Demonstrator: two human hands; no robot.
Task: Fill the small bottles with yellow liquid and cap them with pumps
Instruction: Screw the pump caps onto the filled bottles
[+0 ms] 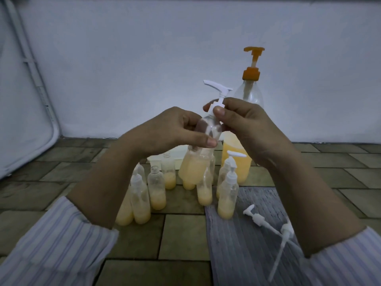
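Loose pumps (268,226): two white ones laid on the grey mat (237,250), nearest the person.
Small bottles (157,190): stood in a cluster on the tiled floor (181,236) — partly filled with yellow liquid, some capped.
Hands: left hand (173,131) is wrapped round the held bottle (198,159); right hand (243,124) pinches the white pump (218,93) at its neck — bottle tilted, raised above the cluster.
Large bottle (239,157): orange-pumped, stood behind, near the wall.

Home floor: worn tiled floor (181,234), grey mat (243,254), plain white wall (144,58).
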